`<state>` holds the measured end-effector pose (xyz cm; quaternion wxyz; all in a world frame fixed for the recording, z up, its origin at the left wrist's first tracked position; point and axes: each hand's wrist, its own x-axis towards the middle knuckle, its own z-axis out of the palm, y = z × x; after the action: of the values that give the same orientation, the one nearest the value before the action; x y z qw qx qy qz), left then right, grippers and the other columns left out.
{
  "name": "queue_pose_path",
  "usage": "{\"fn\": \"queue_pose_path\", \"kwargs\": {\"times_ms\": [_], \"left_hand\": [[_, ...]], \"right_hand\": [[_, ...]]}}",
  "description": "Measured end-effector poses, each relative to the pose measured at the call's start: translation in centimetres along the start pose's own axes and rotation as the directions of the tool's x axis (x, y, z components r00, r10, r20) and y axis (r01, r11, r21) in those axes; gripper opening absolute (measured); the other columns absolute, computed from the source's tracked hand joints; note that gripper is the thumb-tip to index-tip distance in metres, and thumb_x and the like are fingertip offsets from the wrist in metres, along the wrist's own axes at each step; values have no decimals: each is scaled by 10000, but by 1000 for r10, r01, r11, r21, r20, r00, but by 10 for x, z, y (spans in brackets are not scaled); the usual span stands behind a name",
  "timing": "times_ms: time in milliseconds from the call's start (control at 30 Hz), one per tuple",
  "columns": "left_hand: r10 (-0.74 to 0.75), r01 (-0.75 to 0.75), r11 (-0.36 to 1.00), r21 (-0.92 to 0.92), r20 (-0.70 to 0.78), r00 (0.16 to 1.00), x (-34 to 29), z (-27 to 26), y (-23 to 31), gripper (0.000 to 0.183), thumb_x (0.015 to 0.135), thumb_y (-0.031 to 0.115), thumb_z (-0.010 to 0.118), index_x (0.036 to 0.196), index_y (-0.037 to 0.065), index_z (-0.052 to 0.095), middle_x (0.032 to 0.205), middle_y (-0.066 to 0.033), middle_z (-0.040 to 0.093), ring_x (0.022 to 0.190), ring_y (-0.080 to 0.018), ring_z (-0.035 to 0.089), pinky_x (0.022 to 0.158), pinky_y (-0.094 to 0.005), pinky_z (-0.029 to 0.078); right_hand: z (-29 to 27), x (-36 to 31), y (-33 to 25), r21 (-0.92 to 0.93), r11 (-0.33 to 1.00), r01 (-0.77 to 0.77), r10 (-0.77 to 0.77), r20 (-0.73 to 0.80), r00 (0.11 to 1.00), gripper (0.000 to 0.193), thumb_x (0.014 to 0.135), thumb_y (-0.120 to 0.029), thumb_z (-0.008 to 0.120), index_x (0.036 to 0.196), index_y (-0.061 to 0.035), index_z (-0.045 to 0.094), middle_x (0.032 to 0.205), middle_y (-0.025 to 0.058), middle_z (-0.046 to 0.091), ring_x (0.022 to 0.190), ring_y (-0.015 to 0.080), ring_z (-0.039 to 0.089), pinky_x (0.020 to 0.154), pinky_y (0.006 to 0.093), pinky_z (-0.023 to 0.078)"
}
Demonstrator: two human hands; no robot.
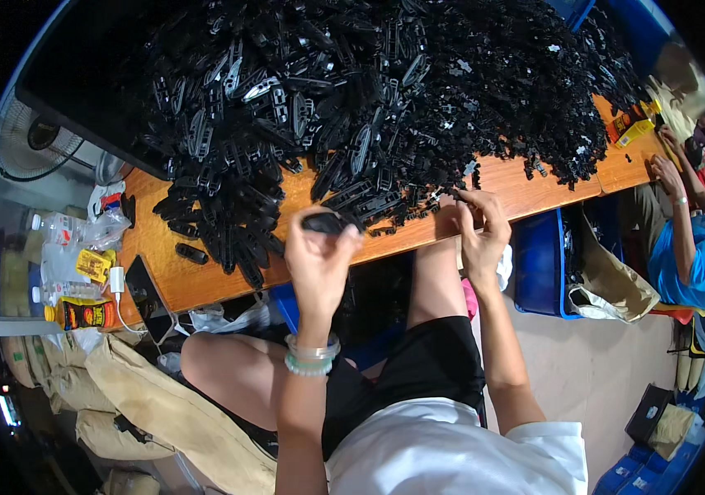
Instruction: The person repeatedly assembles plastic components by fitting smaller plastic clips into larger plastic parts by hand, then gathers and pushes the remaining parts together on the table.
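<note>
My left hand (316,257) is closed around a black oval plastic part (322,223), just over the near edge of the wooden table. To its right, the thumb and fingers of my right hand (484,239) come together at the edge of a heap of small black plastic pieces (517,99). Whatever sits between those fingertips is too small to make out. Long black plastic parts (286,107) are piled beyond my left hand, and more of them (233,223) lie in a looser cluster to its left.
The wooden table (154,272) carries both heaps. Bottles (80,313), a plastic bag and a white cable crowd its left end, near a fan (39,136). Blue bins (538,264) stand below on the right. Another person in a blue shirt (690,256) works at the table's right end.
</note>
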<state>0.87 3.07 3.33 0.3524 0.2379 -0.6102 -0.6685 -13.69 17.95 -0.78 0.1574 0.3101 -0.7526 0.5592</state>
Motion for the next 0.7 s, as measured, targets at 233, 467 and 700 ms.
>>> {"fn": "queue_pose_path", "kwargs": {"times_ms": [233,467,700], "left_hand": [[-202,216,976,-28,254,946,-43,-12,8,230,795,-90,624,1020,-71,582,865,-114,655,794,-149,656,719,-234,538],[-239,277,956,-98,287,927,-46,-21,11,218,809,-59,628,1022,-71,585,876,-119,655,787,-147,658,696,-239,544],[-115,59,981,187,299,947,-46,-27,11,201,789,-28,632,989,-35,617,911,-107,661,824,-144,652,679,-239,545]], "right_hand": [[-3,-14,-72,301,954,0,-130,411,902,182,701,58,657,871,0,687,845,87,630,764,194,571,654,280,440],[-4,-19,-79,164,947,277,-322,472,821,231,663,28,687,891,-7,682,851,70,614,772,216,561,694,302,448],[2,-33,-74,305,877,-370,102,636,765,275,709,-17,714,982,-9,677,888,83,627,784,170,557,708,278,434]]}}
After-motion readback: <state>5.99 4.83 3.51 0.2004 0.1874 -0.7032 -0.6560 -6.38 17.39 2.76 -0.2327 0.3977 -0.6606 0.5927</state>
